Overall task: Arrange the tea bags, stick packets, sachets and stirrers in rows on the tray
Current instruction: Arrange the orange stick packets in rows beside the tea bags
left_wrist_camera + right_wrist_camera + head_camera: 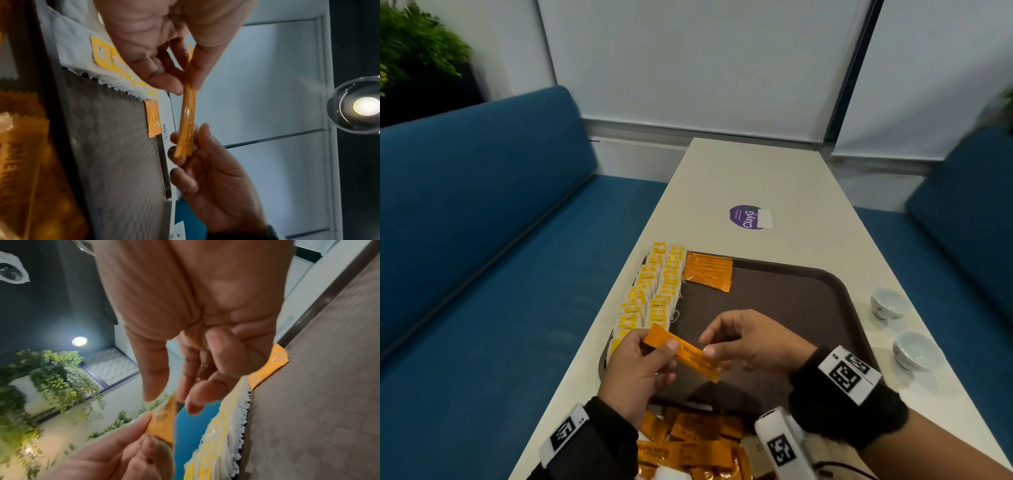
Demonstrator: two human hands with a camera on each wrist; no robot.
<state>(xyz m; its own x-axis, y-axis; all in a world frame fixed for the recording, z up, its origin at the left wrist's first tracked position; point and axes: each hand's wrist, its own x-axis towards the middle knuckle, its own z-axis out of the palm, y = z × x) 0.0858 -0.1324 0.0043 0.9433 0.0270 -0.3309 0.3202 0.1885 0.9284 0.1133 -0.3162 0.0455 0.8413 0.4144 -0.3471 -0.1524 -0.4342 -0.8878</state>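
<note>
Both hands pinched one glossy orange foil stick packet (683, 356): left hand (635, 373) at one crimped end; right hand (748, 339) at the other, above the textured brown plastic tray (791, 301).

left hand (642, 366): raised above tray height, thumb and fingers pinching stick packet (683, 356) near one end | right hand (748, 339): raised opposite, thumb and forefinger at other end, remaining fingers loosely curled | wrists: banded, close together

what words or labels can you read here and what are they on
"ClayG", cut off: purple round sticker on the table.
"FFEE", partly covered: orange stick packet held in both hands.
"AMERIC", cut off: loose orange packet near the tray.
Tea bag tags: too small to read.
</note>
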